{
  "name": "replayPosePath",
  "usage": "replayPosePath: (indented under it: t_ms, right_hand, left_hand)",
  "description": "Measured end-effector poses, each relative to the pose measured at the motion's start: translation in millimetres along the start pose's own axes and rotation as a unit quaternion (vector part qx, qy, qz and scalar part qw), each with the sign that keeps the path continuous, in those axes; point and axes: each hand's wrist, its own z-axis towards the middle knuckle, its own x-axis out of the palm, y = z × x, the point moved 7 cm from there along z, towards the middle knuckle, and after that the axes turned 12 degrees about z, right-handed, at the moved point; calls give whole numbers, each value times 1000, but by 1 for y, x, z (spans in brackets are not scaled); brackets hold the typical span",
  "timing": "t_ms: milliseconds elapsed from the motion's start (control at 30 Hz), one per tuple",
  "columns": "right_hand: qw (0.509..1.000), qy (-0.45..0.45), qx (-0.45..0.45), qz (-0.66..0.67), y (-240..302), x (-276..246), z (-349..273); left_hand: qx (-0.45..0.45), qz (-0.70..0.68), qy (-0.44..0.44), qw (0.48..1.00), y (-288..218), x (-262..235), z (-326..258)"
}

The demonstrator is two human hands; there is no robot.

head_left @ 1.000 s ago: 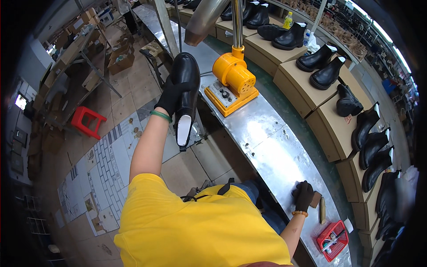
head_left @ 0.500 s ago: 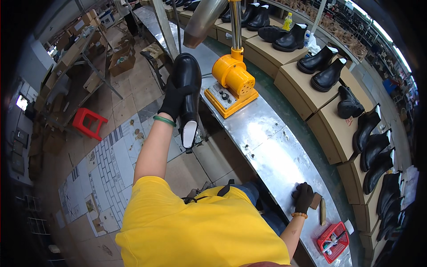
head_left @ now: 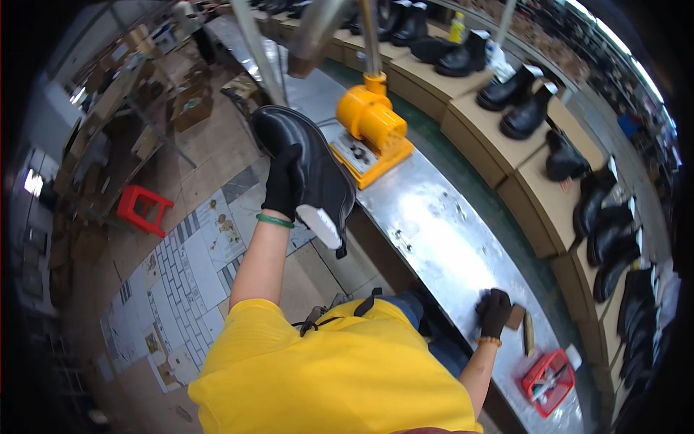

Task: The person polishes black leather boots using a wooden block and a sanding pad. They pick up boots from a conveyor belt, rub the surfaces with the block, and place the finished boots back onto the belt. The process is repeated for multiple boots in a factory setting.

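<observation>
Well forward, left hand (head_left: 280, 186) clasped round black boot (head_left: 318, 168), right hand (head_left: 496, 312) at bench (head_left: 441, 235), grip unclear.

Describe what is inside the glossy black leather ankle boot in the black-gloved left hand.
A flat white piece shows at the opening of the black boot. Everything deeper, down to the toe, is covered, so whether anything else is inside cannot be seen.
</observation>
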Motion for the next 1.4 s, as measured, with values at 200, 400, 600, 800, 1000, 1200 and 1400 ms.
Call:
replayPosePath:
  t_ms: [200, 400, 600, 800, 1000, 1200, 1400]
  right_hand:
    - [997, 16, 15, 80, -11, 3, -10]
    - [989, -76, -58, -114, 21, -25, -64]
    - [873, -267, -252, -322, 69, -104, -59]
    - [772, -248, -173, -559, 64, -128, -21]
    - [848, -282, -111, -434, 60, -148, -20]
    - [961, -234, -132, -56, 114, -115, -52]
    - [879, -22, -300, 371, 205, -40, -84]
  left_hand:
    - [-40, 153, 117, 980, 56, 76, -36]
    - [-142, 105, 344, 922, 148, 165, -56]
    - [-162, 163, 471, 852, 224, 221, -65]
    - [-16, 170, 526, 833, 217, 259, -92]
    - [74, 190, 477, 855, 181, 274, -64]
    - [210, 289, 537, 764, 140, 329, -96]
    - [189, 305, 596, 719, 146, 352, -140]
